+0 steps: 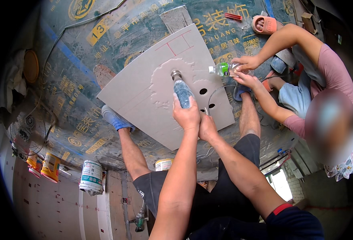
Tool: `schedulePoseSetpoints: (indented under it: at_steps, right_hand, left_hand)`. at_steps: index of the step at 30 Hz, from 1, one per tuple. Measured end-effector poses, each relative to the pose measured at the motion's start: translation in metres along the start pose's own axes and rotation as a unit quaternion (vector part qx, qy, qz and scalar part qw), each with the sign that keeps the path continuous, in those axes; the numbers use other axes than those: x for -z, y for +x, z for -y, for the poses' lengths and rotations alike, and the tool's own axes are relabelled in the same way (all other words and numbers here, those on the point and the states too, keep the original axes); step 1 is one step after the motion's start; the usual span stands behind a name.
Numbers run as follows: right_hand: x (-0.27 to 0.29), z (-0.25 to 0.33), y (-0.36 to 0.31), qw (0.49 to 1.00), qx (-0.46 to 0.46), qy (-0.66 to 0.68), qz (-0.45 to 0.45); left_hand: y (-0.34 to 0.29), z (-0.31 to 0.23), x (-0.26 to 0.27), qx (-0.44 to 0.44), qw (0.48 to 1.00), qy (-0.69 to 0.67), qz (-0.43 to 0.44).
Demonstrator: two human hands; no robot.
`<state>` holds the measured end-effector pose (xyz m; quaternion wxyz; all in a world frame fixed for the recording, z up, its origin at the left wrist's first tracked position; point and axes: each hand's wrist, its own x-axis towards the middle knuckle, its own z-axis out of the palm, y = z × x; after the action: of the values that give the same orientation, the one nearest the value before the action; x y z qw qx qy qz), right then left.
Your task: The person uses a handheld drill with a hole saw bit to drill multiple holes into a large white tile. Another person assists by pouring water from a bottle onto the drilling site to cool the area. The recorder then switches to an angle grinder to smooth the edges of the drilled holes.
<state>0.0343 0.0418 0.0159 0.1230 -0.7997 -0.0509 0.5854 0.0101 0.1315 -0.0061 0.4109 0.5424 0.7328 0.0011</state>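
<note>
My left hand [187, 114] wraps round the body of a dusty blue angle grinder [181, 90]. My right hand [208, 127] closes on its rear end, partly hidden by the left. The grinder's silver head [176, 75] sits over a large pale tile [132, 98] in a wet patch [160, 80]. Round holes [203, 91] are cut through the tile to the right of the tool. Across from my right knee, a co-worker's hands [246, 68] squeeze a clear plastic bottle [225, 69] with a green label. From its white cap a thin jet of water runs toward the grinder's head.
Red pencil lines [172, 44] mark the tile's far part. A board [176, 19] lies beyond it, and a red object [233, 16] on the printed green floor sheet. A cable [210, 98] loops beside the holes. Buckets [91, 176] and a fan [27, 132] stand left.
</note>
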Motion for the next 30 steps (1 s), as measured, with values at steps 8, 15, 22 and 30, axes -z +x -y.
schedulePoseSetpoints:
  at_steps: [8, 15, 22, 30]
  right_hand:
    - [0.002, 0.001, -0.002, 1.000, 0.003, -0.029, 0.007]
    - [0.003, 0.006, -0.003, 1.000, -0.005, -0.010, 0.007]
    - [-0.001, 0.000, 0.000, 0.999, -0.006, -0.044, 0.007]
    - [0.000, 0.008, -0.002, 0.999, 0.000, -0.038, 0.008]
  left_hand:
    - [0.000, 0.009, -0.002, 0.015, 1.000, -0.004, 0.004]
    - [0.001, 0.010, -0.002, 0.018, 1.000, 0.000, 0.008]
    - [0.000, 0.010, -0.001, 0.002, 1.000, -0.008, 0.000]
    - [0.005, 0.008, 0.003, 0.023, 1.000, -0.008, 0.014]
